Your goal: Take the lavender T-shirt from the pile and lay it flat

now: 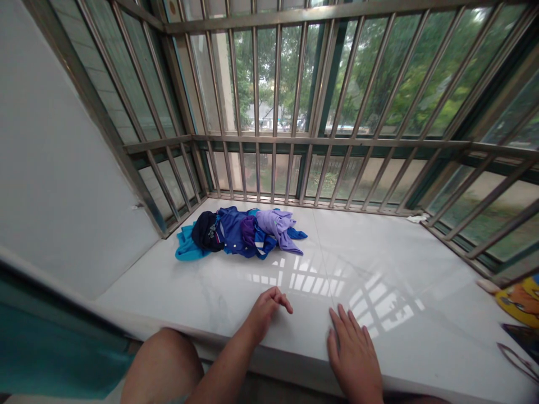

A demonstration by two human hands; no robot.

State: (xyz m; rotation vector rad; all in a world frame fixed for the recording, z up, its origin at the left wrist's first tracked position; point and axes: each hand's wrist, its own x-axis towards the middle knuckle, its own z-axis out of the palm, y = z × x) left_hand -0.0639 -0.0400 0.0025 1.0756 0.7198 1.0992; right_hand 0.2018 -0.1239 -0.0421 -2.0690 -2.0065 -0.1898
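Observation:
A heap of folded and crumpled clothes lies on the white sill, towards the back left. In it are a dark navy piece [205,231], a blue garment with white buttons [232,227], a lilac cloth [275,223] and a turquoise cloth [189,244]. My left hand [266,312] is in front of the heap, apart from it, loosely curled with its fingers partly spread and nothing visible in it. Farther right, my right hand [354,353] rests flat on the sill near its front edge, fingers stretched out. Neither hand touches the clothes.
The glossy white sill [421,269] runs up to barred windows [290,101]. At the right edge are a yellow printed object [522,300] and a thin loop [516,359]. A teal curtain [54,342] hangs at the left, near my bent knee [164,365].

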